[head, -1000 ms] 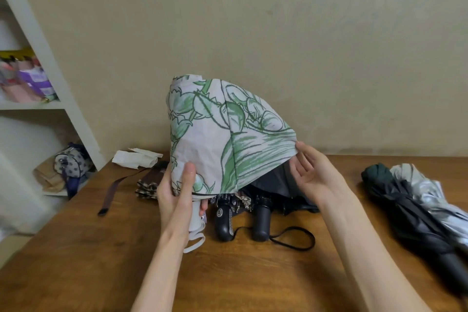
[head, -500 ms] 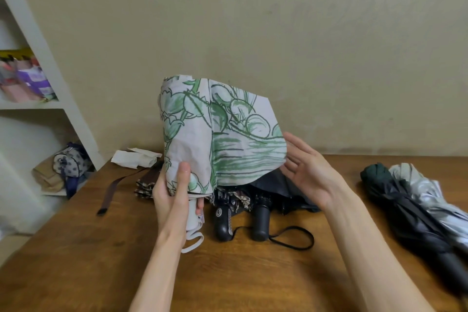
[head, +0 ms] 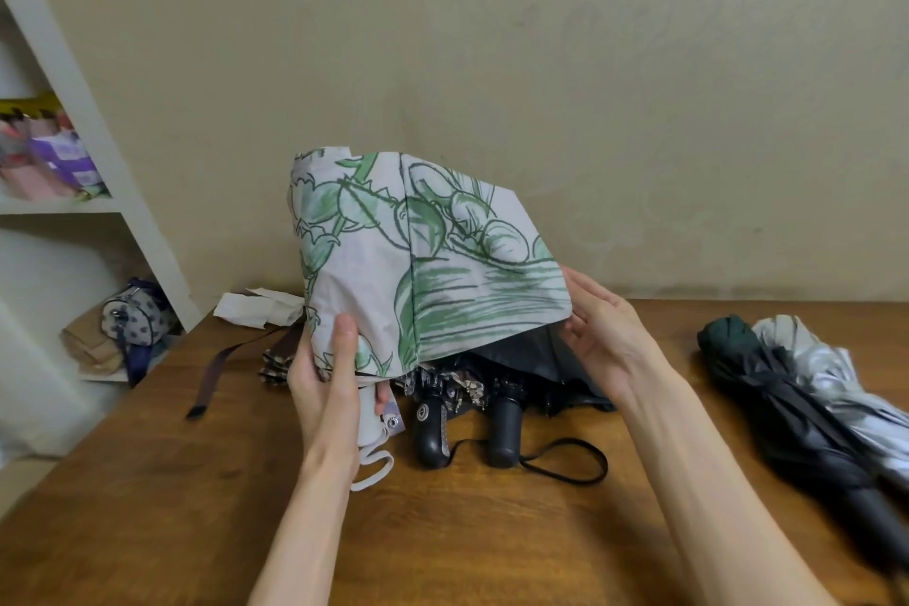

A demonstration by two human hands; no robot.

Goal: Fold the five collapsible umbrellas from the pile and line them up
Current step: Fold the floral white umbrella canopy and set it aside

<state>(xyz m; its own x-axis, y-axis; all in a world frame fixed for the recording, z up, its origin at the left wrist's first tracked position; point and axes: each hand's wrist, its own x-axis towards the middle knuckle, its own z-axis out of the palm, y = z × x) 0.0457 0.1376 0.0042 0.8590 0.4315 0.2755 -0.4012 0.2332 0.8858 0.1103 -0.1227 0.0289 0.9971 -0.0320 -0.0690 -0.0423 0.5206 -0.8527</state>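
At frame centre the green-printed umbrella (head: 423, 261) hangs above the surface (head: 147, 507); left grip (head: 327, 386) clasps its white handle (head: 370, 418); right grip (head: 607, 340) pinches its hem; the lower-left shelf (head: 147, 236) holds a spotted pouch (head: 135, 317).

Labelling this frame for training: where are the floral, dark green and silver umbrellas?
floral umbrella (head: 442, 290): head view, printed canopy.
dark green umbrella (head: 787, 408): head view, folded canopy.
silver umbrella (head: 836, 374): head view, crumpled fabric.

Open passage along the near edge of the brown wooden table (head: 492, 556). A pile of black-handled umbrellas (head: 504, 423) obstructs the centre. A folded dark green umbrella (head: 787, 418) and a folded silver umbrella (head: 836, 374) obstruct the right.
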